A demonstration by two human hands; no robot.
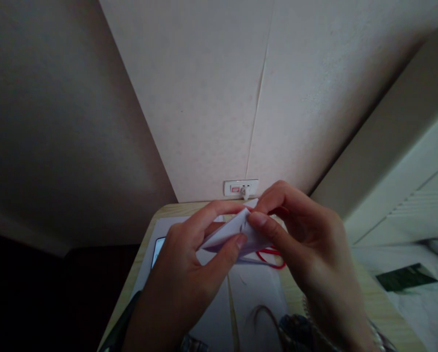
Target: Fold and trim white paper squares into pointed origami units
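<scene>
Pinching the paper (236,227) between closed fingers of left hand (189,261) and right hand (312,237), up over the table (167,210)! Already folded, seemingly unfinished; impossible to tell how many folds to go.

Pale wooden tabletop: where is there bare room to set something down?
Bare tabletop shows between the right hand and the table's right edge; a thin strip runs left of the flat white sheets. The middle is crowded: left hand, folded white paper, red loop.
</scene>
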